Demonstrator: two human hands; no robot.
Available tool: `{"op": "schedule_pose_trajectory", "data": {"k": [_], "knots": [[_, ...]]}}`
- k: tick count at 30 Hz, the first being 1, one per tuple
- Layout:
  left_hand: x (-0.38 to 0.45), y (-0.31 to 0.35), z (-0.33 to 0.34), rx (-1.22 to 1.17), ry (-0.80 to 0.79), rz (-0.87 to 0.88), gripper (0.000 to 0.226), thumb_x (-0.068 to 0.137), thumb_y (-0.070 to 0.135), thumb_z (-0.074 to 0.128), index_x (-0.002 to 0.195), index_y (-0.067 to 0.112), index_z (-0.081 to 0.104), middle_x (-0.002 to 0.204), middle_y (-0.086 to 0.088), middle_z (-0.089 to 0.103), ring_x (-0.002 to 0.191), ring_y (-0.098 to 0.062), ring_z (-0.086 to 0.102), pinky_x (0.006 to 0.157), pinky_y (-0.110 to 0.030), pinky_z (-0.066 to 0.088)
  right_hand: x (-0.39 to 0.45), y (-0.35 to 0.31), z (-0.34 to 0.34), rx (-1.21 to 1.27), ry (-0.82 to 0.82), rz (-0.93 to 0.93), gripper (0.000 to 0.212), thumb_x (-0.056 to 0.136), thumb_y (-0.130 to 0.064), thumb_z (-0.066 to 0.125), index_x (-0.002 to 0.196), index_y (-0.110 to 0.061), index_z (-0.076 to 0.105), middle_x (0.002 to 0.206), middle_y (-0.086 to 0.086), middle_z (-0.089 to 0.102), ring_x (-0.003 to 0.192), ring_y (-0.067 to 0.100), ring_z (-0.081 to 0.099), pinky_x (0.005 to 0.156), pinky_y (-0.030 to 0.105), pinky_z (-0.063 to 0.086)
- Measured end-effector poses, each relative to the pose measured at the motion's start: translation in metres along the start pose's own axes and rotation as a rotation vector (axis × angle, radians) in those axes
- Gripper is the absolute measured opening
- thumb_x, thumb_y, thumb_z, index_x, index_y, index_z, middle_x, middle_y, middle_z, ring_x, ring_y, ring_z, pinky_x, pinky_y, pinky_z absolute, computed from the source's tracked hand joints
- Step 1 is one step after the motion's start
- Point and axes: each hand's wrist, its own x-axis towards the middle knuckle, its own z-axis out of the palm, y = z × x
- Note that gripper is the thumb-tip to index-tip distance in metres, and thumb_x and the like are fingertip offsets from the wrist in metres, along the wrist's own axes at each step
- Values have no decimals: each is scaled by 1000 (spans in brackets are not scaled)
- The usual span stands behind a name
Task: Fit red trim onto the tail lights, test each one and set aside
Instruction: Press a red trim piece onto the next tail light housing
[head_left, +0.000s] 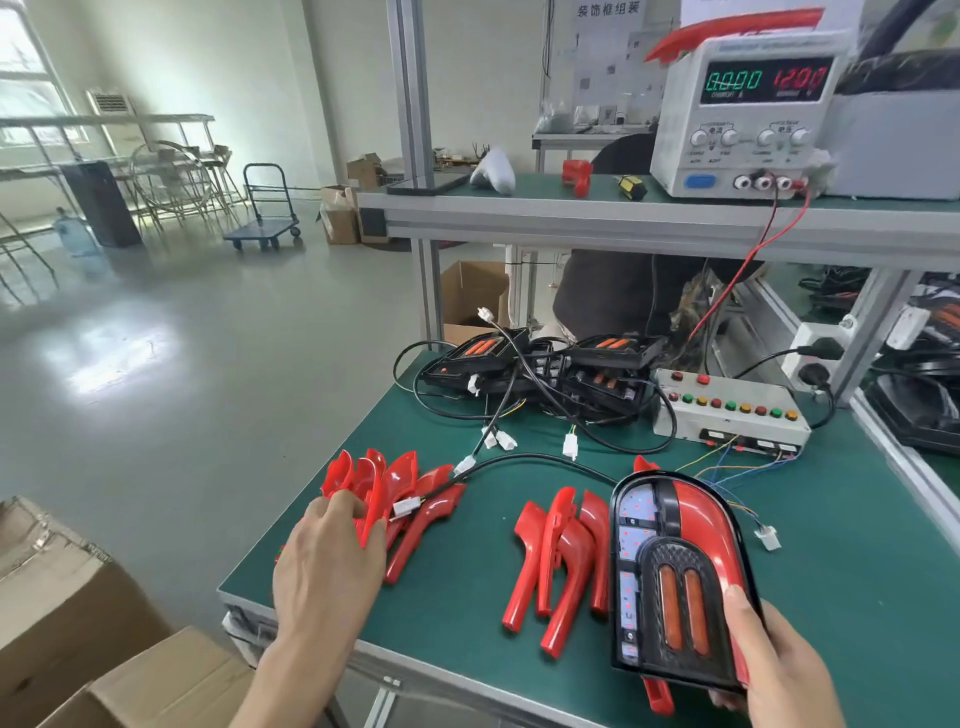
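Observation:
My right hand grips a tail light at its lower right edge, above the near right of the green table. The light has a black frame, two orange reflectors and a red trim along its right side. Its black cable runs left to a white plug. My left hand rests on a pile of red trims at the table's left edge, fingers curled round one piece. A second group of red trims lies in the middle. Several untrimmed black tail lights with tangled cables sit at the back.
A white test box with coloured buttons stands at the back right, coloured wires trailing from it. A power supply reading 0.000 and 12.00 sits on the upper shelf. Cardboard boxes stand left of the table.

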Motion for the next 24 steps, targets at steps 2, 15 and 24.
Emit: {"op": "schedule_pose_trajectory", "data": {"k": [2, 15, 24], "knots": [[7, -5, -2, 47, -20, -29, 18, 92, 35, 65, 99, 19, 63, 98, -2, 61, 87, -31, 61, 67, -34, 37, -2, -2, 2, -5, 12, -8, 25, 100, -33, 58, 93, -15, 74, 75, 18, 72, 63, 40, 65, 55, 36, 49], [29, -9, 18, 142, -158, -69, 15, 93, 32, 60, 98, 17, 58, 92, -1, 61, 91, -32, 64, 67, -34, 38, -8, -7, 4, -8, 45, -37, 26, 98, -34, 59, 88, -15, 74, 62, 4, 71, 57, 32, 63, 53, 33, 46], [30, -14, 19, -25, -111, -101, 10, 91, 26, 66, 91, 17, 61, 95, -6, 61, 86, -32, 58, 72, -35, 37, -5, -1, 2, -25, 13, -42, 28, 96, -40, 57, 90, -17, 73, 61, 7, 70, 58, 36, 66, 53, 35, 49]]}}
